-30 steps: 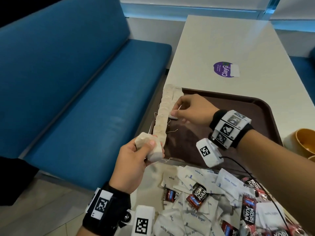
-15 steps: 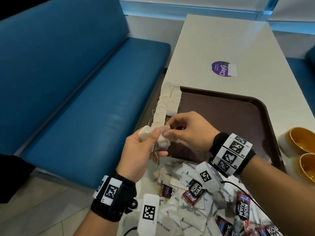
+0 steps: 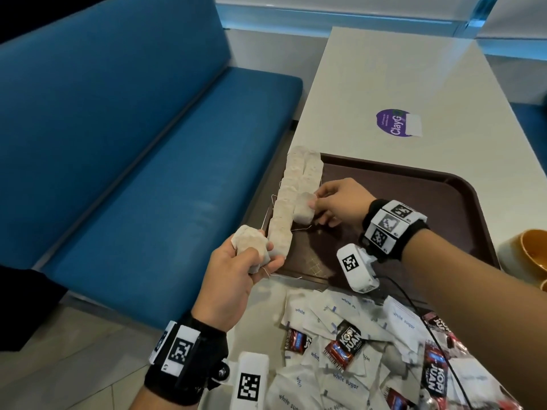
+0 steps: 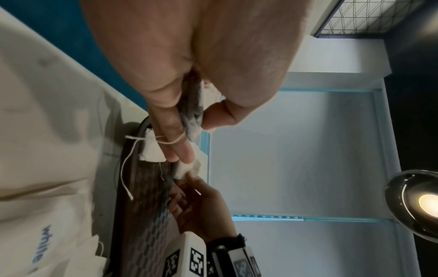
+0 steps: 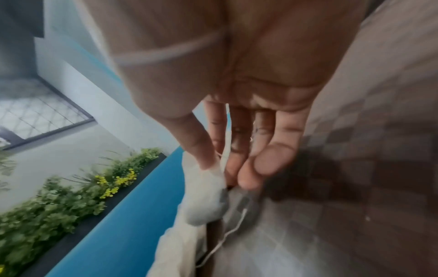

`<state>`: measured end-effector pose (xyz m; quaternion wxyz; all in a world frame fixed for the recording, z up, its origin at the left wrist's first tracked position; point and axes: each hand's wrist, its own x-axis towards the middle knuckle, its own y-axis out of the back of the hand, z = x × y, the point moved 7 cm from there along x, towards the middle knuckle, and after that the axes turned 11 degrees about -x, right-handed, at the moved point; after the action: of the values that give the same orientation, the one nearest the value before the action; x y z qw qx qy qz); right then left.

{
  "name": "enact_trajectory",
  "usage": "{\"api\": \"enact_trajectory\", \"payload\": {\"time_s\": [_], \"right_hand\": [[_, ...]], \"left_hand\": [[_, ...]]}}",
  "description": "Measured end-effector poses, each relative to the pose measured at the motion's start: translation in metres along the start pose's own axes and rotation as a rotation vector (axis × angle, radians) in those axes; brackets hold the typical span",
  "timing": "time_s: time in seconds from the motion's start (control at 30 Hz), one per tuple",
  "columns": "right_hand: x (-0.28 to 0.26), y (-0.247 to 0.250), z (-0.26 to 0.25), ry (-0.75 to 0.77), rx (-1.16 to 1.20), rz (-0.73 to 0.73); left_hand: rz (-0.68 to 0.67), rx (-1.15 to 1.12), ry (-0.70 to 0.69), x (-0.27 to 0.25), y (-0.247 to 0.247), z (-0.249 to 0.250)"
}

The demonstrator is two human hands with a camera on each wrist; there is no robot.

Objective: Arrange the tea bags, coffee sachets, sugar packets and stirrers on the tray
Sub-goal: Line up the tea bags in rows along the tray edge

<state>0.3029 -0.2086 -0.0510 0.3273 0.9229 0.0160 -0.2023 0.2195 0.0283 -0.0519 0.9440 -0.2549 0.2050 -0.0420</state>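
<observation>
A brown tray (image 3: 438, 202) lies on the white table. Two rows of beige tea bags (image 3: 288, 196) run along its left rim. My right hand (image 3: 328, 207) pinches a single tea bag (image 3: 303, 213) at the near end of the inner row; the right wrist view shows that tea bag (image 5: 206, 195) between thumb and fingers. My left hand (image 3: 236, 270) grips a small stack of tea bags (image 3: 251, 245) just off the tray's near left corner, also seen as a stack of tea bags (image 4: 192, 112). White sugar packets (image 3: 343, 380) and red-black coffee sachets (image 3: 347, 343) are heaped in front of the tray.
A blue bench (image 3: 133, 173) runs along the table's left side. Orange bowls (image 3: 529, 253) stand at the right edge beside the tray. A purple sticker (image 3: 398, 122) is on the table beyond the tray.
My right hand took a tea bag from the left hand's stack and carried it forward to the inner row on the tray. The left hand stayed near the tray's corner.
</observation>
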Motion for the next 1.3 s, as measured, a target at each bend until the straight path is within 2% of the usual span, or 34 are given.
{"api": "enact_trajectory", "payload": {"time_s": [0.1,0.27,0.53,0.7,0.8,1.0,1.13,1.23,1.3], "right_hand": [[0.011,0.001,0.008,-0.066,-0.082,0.064],[0.02,0.004,0.007,-0.067,-0.146,0.098],[0.021,0.005,0.007,-0.1,-0.082,0.127],[0.012,0.014,0.004,-0.128,-0.045,0.21],[-0.006,0.02,-0.013,-0.047,-0.046,0.263],[-0.071,-0.011,-0.057,0.245,-0.038,-0.057],[-0.103,-0.022,-0.055,0.253,0.092,-0.093],[-0.105,-0.023,-0.046,0.273,-0.085,-0.041],[-0.104,-0.022,-0.042,0.275,-0.101,-0.029]], "left_hand": [[0.005,0.014,0.004,0.0,0.002,0.0],[0.038,0.048,-0.005,0.001,0.009,0.0],[0.034,0.042,0.011,0.0,0.011,-0.002],[-0.032,0.035,0.035,-0.004,0.007,-0.003],[-0.089,0.014,0.065,-0.007,-0.001,-0.003],[-0.152,-0.044,0.093,-0.007,-0.017,-0.004],[-0.235,-0.037,0.098,-0.007,-0.029,-0.006],[-0.218,-0.014,0.083,-0.005,-0.031,-0.008],[-0.21,0.01,0.07,-0.005,-0.032,-0.009]]}}
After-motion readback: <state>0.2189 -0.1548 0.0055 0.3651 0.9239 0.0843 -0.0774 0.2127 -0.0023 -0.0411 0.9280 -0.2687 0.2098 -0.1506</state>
